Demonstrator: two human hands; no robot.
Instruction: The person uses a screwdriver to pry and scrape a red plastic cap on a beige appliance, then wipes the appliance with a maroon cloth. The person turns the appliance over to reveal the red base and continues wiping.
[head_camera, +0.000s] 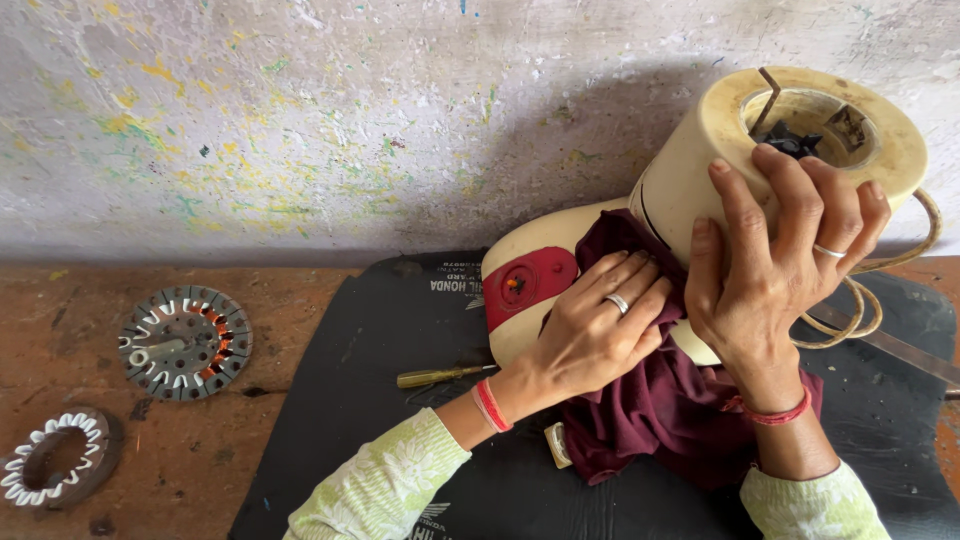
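Observation:
A cream mixer-grinder base (690, 190) with a red switch panel (528, 283) lies tilted on a black mat (400, 400). My left hand (595, 335) presses a maroon cloth (660, 410) against the side of the cream body. My right hand (775, 260) grips the round top rim, fingers reaching toward the black coupler (795, 143) in the opening. Both wrists wear red thread bands, and each hand has a ring.
A yellow-handled screwdriver (440, 377) lies on the mat left of my left hand. Two round motor stator parts (185, 343) (55, 468) sit on the brown bench at the left. A beige cord (870, 300) loops at the right. A paint-speckled wall stands behind.

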